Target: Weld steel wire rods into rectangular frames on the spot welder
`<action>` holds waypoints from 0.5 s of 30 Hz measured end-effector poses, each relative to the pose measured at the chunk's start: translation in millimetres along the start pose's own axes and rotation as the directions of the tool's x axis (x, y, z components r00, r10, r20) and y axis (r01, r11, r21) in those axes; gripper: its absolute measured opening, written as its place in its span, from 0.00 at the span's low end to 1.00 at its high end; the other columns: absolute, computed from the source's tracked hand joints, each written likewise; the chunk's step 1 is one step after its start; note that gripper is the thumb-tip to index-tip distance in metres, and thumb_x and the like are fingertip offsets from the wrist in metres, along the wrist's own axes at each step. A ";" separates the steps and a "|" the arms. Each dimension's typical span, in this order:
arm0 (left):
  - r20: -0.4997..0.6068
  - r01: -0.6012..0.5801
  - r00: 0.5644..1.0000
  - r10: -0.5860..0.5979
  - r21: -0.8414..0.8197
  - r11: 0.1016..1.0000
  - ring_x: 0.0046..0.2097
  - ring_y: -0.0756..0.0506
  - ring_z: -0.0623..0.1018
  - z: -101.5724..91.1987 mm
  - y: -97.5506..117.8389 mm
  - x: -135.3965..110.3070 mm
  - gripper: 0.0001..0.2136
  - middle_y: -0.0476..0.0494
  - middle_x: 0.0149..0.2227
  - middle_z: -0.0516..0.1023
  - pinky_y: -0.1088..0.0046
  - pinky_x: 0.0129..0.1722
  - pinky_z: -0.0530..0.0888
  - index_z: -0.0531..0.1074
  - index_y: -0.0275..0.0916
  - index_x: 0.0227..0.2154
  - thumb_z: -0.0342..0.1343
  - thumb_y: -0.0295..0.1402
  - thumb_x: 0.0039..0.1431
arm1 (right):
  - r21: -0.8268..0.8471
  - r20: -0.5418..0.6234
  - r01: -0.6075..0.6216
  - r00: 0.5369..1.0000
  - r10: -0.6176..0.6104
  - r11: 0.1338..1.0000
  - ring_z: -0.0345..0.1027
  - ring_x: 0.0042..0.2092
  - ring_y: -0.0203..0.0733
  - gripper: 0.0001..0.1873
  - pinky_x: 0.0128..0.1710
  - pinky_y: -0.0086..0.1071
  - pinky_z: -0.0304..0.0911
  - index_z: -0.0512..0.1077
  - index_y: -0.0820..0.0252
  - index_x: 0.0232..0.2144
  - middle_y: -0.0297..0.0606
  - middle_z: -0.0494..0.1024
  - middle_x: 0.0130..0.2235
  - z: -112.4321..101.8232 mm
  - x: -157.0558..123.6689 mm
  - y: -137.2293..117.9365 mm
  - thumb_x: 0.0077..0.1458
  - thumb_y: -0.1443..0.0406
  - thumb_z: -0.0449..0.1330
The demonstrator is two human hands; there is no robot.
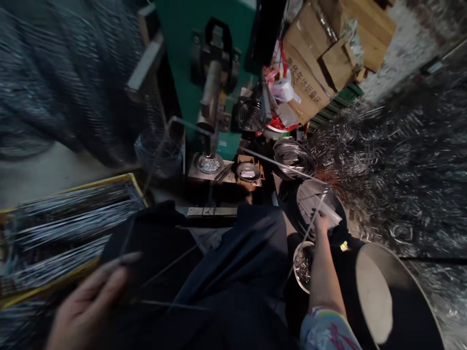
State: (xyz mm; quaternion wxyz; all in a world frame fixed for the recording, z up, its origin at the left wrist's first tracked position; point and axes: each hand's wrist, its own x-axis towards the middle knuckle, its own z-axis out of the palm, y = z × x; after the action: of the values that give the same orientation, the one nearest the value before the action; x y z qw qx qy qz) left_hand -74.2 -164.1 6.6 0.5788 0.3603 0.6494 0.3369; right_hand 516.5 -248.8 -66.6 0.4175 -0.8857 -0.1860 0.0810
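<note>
At the lower left, my left hand is closed, thumb against fingers, on a thin bent metal wire frame. Motion blurs both the hand and the wire near it. The frame spans over my lap, passes before the green machine and bends down at the right. My right arm stretches out to a round black tub on the right. In it, my right hand has its fingers drawn together at a bundle of thin straight wires. The fingertips are small and dark, so what they pinch is unclear.
Ahead stands a green machine with a dish of small metal bits below its head. A yellow crate of wires lies left. Right are a wire coil, a white bucket, a large drum and piled wire.
</note>
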 end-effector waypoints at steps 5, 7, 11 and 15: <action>0.125 0.215 0.964 -0.234 0.149 0.965 0.58 0.31 0.74 -35.1 -30.8 -23.4 0.36 0.43 0.52 0.80 0.63 0.48 0.79 0.76 0.47 0.50 0.70 0.55 0.35 | 0.108 0.119 0.074 0.989 -0.087 0.991 0.79 0.42 0.52 0.29 0.41 0.42 0.75 0.77 0.68 0.45 0.50 0.83 0.40 -24.6 -52.1 -21.8 0.52 0.50 0.59; 0.139 0.323 0.929 -0.342 0.142 0.936 0.63 0.30 0.68 -41.2 -47.0 -27.6 0.38 0.41 0.56 0.76 0.58 0.56 0.74 0.74 0.47 0.55 0.67 0.57 0.39 | 0.086 0.234 0.198 0.949 -0.213 0.976 0.74 0.53 0.56 0.30 0.52 0.48 0.70 0.78 0.65 0.47 0.51 0.80 0.48 -30.4 -86.8 -41.2 0.49 0.50 0.65; 0.182 0.351 0.927 -0.329 -0.105 0.930 0.64 0.33 0.67 -42.4 -65.1 -30.0 0.40 0.44 0.58 0.75 0.64 0.60 0.69 0.70 0.47 0.60 0.65 0.57 0.44 | 0.068 0.462 0.382 0.807 -0.368 0.922 0.67 0.60 0.56 0.29 0.62 0.52 0.59 0.75 0.60 0.54 0.48 0.77 0.54 -29.8 -159.9 -90.2 0.52 0.53 0.66; 0.231 0.291 0.946 -0.227 -0.303 0.907 0.45 0.37 0.82 -41.1 -59.8 -24.7 0.43 0.43 0.43 0.84 0.69 0.44 0.80 0.66 0.48 0.63 0.72 0.46 0.40 | 0.165 0.604 0.452 0.657 -0.452 0.877 0.67 0.60 0.56 0.28 0.62 0.52 0.60 0.73 0.57 0.57 0.46 0.74 0.57 -21.4 -202.1 -128.1 0.55 0.55 0.65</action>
State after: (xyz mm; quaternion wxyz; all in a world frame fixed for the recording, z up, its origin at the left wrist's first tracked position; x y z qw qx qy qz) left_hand -117.9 -216.9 -27.6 0.7304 0.1979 0.5669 0.3256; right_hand 303.9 -269.6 43.3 0.3387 -0.7330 -0.5276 0.2639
